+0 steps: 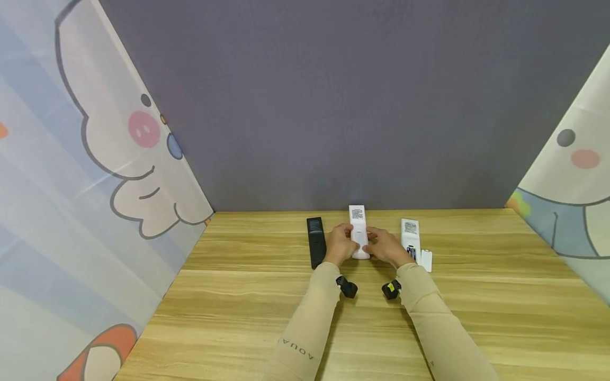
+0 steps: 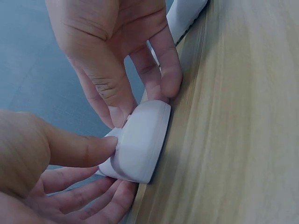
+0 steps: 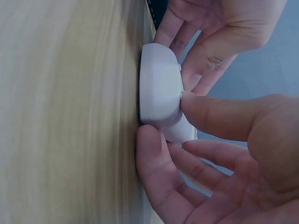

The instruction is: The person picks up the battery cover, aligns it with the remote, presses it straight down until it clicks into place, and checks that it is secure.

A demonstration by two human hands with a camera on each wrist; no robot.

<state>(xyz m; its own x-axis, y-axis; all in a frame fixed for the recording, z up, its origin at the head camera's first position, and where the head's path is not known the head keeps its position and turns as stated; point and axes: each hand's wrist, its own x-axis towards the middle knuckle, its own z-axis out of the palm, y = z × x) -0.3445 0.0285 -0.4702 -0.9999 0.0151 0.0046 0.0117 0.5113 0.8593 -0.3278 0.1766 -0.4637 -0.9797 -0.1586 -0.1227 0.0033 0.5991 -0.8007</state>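
A white remote control (image 1: 359,233) lies face down on the table, its printed label at the far end and its back cover on. My left hand (image 1: 340,244) holds it by the left side, thumb on the back. From the right side my right hand (image 1: 387,246) grips it, its thumb also resting on the back near the close end. In the left wrist view the remote's rounded end (image 2: 142,140) sits between both hands. The right wrist view shows that end (image 3: 161,86) with both thumbs at the cover's edge. The remote's button side is hidden.
A black remote (image 1: 316,242) lies face down beside my left hand. To the right is another white remote (image 1: 410,238) with its battery compartment uncovered and batteries (image 1: 412,253) showing; a loose white battery cover (image 1: 426,260) lies against it. A grey wall (image 1: 333,106) borders the table's back.
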